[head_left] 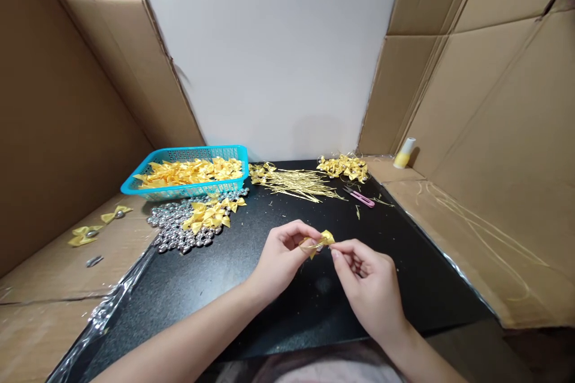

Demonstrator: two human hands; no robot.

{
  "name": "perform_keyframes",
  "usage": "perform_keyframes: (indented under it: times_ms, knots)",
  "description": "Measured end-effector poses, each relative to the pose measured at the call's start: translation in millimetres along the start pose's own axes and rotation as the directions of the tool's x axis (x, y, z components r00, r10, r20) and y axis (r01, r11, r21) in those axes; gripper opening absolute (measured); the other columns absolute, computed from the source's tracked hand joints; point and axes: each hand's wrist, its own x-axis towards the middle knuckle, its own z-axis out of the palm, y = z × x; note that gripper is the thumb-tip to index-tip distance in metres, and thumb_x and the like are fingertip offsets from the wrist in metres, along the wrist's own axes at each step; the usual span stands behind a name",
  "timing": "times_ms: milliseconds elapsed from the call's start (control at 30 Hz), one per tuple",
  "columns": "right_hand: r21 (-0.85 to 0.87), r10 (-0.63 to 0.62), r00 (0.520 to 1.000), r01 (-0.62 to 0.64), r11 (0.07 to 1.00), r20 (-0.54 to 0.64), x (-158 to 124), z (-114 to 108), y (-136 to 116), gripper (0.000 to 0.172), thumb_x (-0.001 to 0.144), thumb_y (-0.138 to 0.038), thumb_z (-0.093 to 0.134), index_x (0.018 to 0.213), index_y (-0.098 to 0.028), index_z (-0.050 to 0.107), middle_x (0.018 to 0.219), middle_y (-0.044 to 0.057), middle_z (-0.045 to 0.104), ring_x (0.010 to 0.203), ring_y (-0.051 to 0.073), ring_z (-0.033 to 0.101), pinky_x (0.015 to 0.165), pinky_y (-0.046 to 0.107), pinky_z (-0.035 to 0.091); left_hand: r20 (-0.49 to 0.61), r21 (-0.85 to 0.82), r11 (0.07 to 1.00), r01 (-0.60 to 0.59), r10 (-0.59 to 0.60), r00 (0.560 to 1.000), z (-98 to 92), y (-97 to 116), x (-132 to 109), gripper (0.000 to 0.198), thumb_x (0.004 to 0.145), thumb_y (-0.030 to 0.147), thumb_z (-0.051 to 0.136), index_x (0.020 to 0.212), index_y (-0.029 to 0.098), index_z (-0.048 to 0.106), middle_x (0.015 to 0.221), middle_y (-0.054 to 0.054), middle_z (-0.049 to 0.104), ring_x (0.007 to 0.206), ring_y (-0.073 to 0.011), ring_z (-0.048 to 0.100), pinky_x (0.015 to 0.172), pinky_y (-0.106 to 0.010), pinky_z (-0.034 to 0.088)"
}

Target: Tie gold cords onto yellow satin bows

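Above the middle of the black table, my left hand (287,254) pinches a yellow ribbon bow (327,237). A small silvery piece shows at the bow, partly covered by the fingers, and a thin yellow strand loops beside it. My right hand (371,287) is closed at the bow's right side, thumb and forefinger pressed together on something too small to make out, perhaps a strand end. Beyond my hands lies a bundle of thin yellow strands (303,184). Silver beads (179,230) are spread at the left with loose yellow bows (211,213) on them.
A blue basket (184,193) of yellow bows stands at the back left. Pink thread snips (362,197) lie right of the strands, near a pile of beaded bows (344,166). A yellow-and-white spool (404,154) stands on cardboard at the right. Cardboard walls flank the table.
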Motion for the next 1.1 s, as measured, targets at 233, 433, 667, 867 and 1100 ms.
perform_keyframes:
  times_ms: [233,433,667,867,1100]
  knots:
    - [0.032,0.062,0.998,-0.063,0.998,0.027,1.9,0.3,0.2,0.017,0.086,-0.025,0.055,0.079,-0.014,0.067,0.058,0.000,0.059,0.045,0.009,0.046,0.043,0.020,0.036,0.012,-0.014,1.000,0.012,-0.011,1.000,-2.0,-4.4,2.6,0.015,0.070,0.026,0.078,0.071,0.014,0.070,0.067,-0.001,0.066,0.064,-0.0110,0.057,0.060,-0.020,0.044]
    - [0.134,0.047,0.998,-0.052,0.990,0.041,1.2,1.3,3.2,0.016,0.087,-0.024,0.056,0.083,-0.015,0.069,0.061,0.002,0.062,0.053,0.013,0.056,0.048,0.021,0.042,0.034,-0.014,1.000,0.004,-0.003,0.999,-2.8,-3.2,1.8,0.013,0.071,0.026,0.078,0.073,0.015,0.071,0.068,-0.001,0.066,0.063,-0.0112,0.057,0.059,-0.021,0.045]
    - [0.209,-0.026,0.998,0.013,0.978,0.059,-1.1,-1.5,4.0,0.016,0.087,-0.022,0.056,0.083,-0.017,0.070,0.073,0.005,0.069,0.057,0.014,0.060,0.055,0.024,0.048,0.084,-0.116,0.988,0.098,-0.088,0.993,-4.8,-4.2,1.6,0.012,0.069,0.022,0.079,0.074,0.015,0.070,0.070,-0.001,0.068,0.063,-0.0113,0.061,0.062,-0.022,0.048]
    - [0.213,-0.017,0.998,0.005,0.977,0.055,-0.8,-1.5,5.0,0.014,0.087,-0.021,0.057,0.083,-0.017,0.070,0.071,0.005,0.069,0.058,0.014,0.061,0.051,0.022,0.045,0.107,-0.149,0.984,0.099,-0.083,0.991,-6.3,-6.4,2.1,0.010,0.071,0.020,0.078,0.073,0.016,0.070,0.069,0.001,0.067,0.063,-0.0095,0.061,0.061,-0.020,0.047]
    - [0.200,0.008,1.000,-0.013,0.980,0.025,-2.2,-0.3,2.4,0.015,0.086,-0.022,0.057,0.081,-0.015,0.069,0.063,0.002,0.064,0.050,0.011,0.053,0.045,0.020,0.040,0.081,-0.098,0.993,0.064,-0.056,0.995,-5.9,-5.4,2.0,0.011,0.070,0.021,0.079,0.073,0.015,0.070,0.068,0.000,0.066,0.062,-0.0099,0.058,0.059,-0.019,0.045]
